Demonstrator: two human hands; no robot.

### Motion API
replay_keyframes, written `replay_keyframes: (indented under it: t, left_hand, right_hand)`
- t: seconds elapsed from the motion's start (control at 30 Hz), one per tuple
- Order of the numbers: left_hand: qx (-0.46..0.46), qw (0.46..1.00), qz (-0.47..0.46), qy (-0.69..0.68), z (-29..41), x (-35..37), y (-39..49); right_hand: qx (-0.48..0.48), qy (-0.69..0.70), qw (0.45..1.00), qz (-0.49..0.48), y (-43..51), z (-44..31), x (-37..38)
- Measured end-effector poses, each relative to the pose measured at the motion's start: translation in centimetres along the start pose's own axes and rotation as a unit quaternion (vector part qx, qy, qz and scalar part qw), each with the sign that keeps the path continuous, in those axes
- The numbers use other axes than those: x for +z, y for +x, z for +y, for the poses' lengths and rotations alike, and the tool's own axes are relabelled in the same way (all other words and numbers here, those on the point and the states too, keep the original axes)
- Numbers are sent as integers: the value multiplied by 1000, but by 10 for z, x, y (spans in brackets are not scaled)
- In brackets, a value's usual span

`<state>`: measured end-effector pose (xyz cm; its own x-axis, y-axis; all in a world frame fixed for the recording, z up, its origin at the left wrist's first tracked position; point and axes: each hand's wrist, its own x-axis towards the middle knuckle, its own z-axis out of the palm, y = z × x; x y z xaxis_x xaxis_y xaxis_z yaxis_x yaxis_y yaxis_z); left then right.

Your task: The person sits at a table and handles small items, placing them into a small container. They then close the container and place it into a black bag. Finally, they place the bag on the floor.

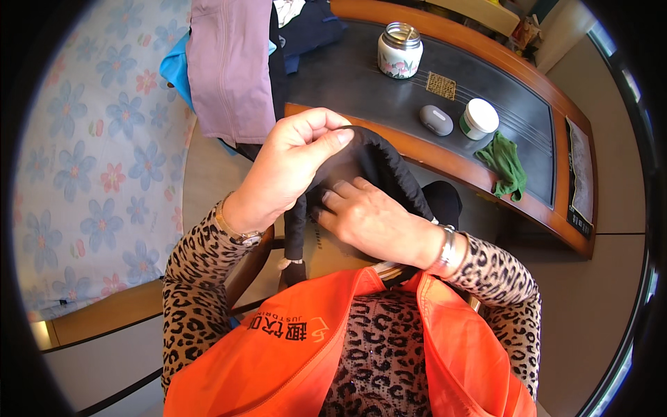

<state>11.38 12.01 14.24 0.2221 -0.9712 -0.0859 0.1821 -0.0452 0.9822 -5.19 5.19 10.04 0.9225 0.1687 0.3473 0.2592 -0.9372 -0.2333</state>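
Observation:
A black fabric piece with a gathered edge (pixel 393 167) hangs in front of me above my lap. My left hand (pixel 297 159) pinches its upper edge between thumb and fingertips. Below and to the right, my right hand (pixel 365 216) lies against the dark cloth with its fingers spread a little; the fingertips are partly hidden in the folds, so I cannot tell whether they grip it. A narrow black part of the cloth (pixel 295 229) hangs down at the left, beside my left wrist.
A wood-edged dark table (pixel 359 94) holds a floral jar (pixel 400 57), a grey oval case (pixel 436 120), a white-lidded tub (pixel 478 119) and a green cloth (pixel 504 166). A mauve garment (pixel 229 73) drapes at the table's left. Beyond lies a flower-print sheet (pixel 94 156).

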Motion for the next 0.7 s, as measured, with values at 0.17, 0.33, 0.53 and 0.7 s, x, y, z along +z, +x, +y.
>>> replay_keyframes:
  t: [0.17, 0.33, 0.53, 0.7]
  left_hand:
    - [-17, 998, 16, 60, 3, -12, -7]
    - [-37, 990, -28, 131, -4, -22, -16]
    - [-15, 985, -53, 162, -3, -16, -11]
    - [-39, 982, -74, 171, 4, -8, -10]
  right_hand:
    - [20, -54, 992, -111, -12, 3, 10]
    - [119, -16, 976, -182, -38, 6, -5]
    - [119, 68, 969, -208, -40, 9, -2]
    - [133, 149, 930, -309, -34, 18, 9]
